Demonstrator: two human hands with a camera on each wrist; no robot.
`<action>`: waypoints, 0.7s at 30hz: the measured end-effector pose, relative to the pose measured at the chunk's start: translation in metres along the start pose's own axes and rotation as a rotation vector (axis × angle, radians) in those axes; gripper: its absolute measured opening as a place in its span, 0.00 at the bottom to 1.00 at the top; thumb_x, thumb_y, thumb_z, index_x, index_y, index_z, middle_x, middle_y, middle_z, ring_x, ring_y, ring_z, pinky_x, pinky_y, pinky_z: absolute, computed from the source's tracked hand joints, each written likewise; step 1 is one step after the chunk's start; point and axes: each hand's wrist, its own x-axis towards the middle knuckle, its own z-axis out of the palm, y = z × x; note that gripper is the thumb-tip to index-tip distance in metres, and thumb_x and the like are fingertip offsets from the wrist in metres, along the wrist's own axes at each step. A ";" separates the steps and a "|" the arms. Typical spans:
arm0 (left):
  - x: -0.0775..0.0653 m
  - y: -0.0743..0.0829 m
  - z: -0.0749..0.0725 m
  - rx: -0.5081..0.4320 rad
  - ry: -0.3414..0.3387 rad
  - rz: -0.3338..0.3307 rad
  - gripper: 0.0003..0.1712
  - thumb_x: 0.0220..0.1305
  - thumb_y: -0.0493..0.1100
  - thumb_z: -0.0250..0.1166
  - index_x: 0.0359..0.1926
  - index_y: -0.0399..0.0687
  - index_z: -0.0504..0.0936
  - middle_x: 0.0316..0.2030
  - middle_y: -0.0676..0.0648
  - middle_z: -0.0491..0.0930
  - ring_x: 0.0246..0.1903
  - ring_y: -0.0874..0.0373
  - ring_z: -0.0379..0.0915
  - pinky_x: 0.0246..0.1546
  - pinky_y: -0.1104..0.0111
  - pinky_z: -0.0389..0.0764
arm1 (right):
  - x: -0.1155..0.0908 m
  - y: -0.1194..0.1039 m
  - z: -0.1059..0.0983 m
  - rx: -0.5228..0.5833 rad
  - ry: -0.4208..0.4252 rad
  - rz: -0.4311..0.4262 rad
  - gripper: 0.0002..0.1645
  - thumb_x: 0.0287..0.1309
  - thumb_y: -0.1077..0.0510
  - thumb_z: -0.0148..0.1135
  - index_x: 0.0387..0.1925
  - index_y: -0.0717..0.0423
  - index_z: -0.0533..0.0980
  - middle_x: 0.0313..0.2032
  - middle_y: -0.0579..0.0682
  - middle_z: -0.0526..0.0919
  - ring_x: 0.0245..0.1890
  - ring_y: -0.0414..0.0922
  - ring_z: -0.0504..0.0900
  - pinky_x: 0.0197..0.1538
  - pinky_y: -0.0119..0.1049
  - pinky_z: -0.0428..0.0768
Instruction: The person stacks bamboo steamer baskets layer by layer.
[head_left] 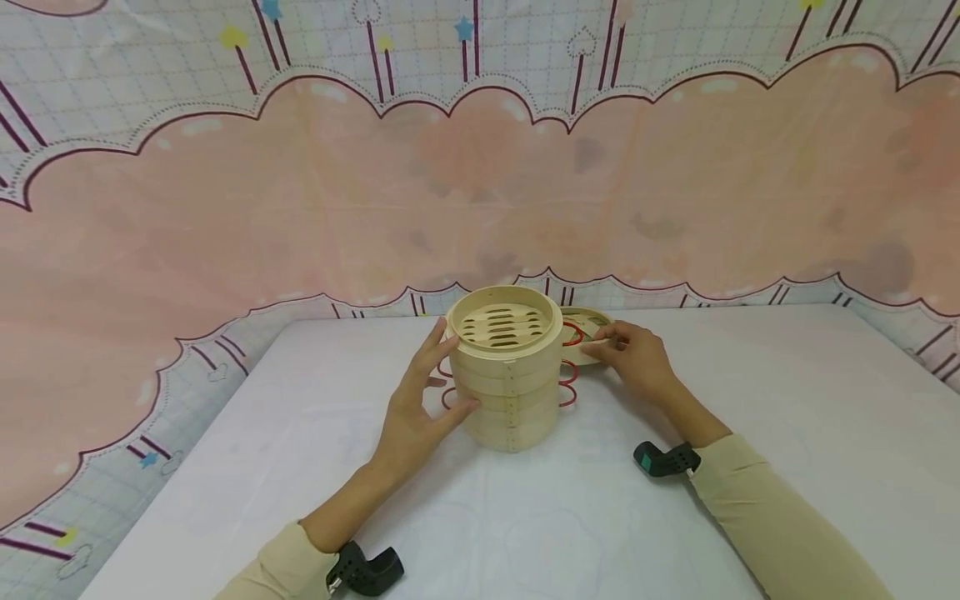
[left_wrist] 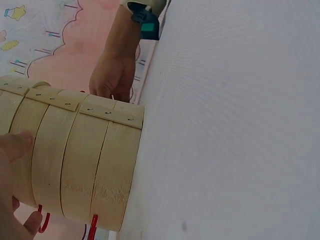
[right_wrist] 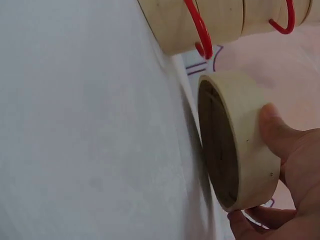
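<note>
A stacked bamboo steamer (head_left: 510, 400) stands upright on the white table, its slotted top tier (head_left: 504, 325) uncovered. My left hand (head_left: 408, 417) rests on its left side, index finger up at the rim and thumb laid along the front wall. In the left wrist view the thumb touches the bamboo wall (left_wrist: 50, 150). Behind and to the right of the stack, my right hand (head_left: 637, 358) pinches the edge of a round bamboo steamer lid (head_left: 592, 358). The right wrist view shows this lid (right_wrist: 255, 145) tilted, its hollow side facing the table, thumb on the outer wall and fingers at the rim.
Red loop handles (head_left: 568, 394) stick out from both sides of the stack. The white tabletop (head_left: 600, 525) reaches back to a patterned cloth (head_left: 480, 200) hanging behind it. A black wrist device (head_left: 367, 569) sits at each sleeve.
</note>
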 end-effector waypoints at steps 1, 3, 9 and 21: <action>-0.001 -0.004 0.001 -0.002 0.000 -0.001 0.44 0.48 0.27 0.72 0.65 0.41 0.63 0.71 0.38 0.53 0.65 0.54 0.58 0.44 0.54 0.75 | 0.000 0.000 -0.002 -0.003 0.005 -0.003 0.20 0.55 0.43 0.67 0.39 0.53 0.77 0.31 0.52 0.76 0.39 0.50 0.71 0.38 0.41 0.70; -0.002 -0.012 0.003 -0.004 0.001 -0.001 0.44 0.48 0.28 0.73 0.65 0.42 0.63 0.72 0.40 0.52 0.66 0.54 0.58 0.43 0.53 0.75 | 0.001 0.000 -0.005 -0.002 0.019 -0.015 0.19 0.56 0.42 0.67 0.38 0.53 0.77 0.32 0.53 0.76 0.43 0.52 0.73 0.44 0.44 0.72; -0.006 -0.030 0.006 -0.003 -0.006 -0.014 0.46 0.49 0.32 0.75 0.68 0.49 0.62 0.73 0.47 0.51 0.66 0.53 0.57 0.44 0.54 0.75 | 0.002 -0.004 -0.016 0.031 0.061 -0.043 0.21 0.55 0.40 0.66 0.37 0.53 0.77 0.34 0.53 0.76 0.50 0.52 0.73 0.51 0.48 0.73; -0.007 -0.031 0.006 -0.001 -0.005 -0.014 0.47 0.49 0.32 0.75 0.68 0.51 0.62 0.73 0.48 0.50 0.66 0.54 0.57 0.44 0.53 0.75 | 0.001 -0.024 -0.042 0.108 0.121 -0.072 0.26 0.53 0.37 0.66 0.36 0.55 0.76 0.38 0.52 0.77 0.51 0.47 0.72 0.55 0.45 0.73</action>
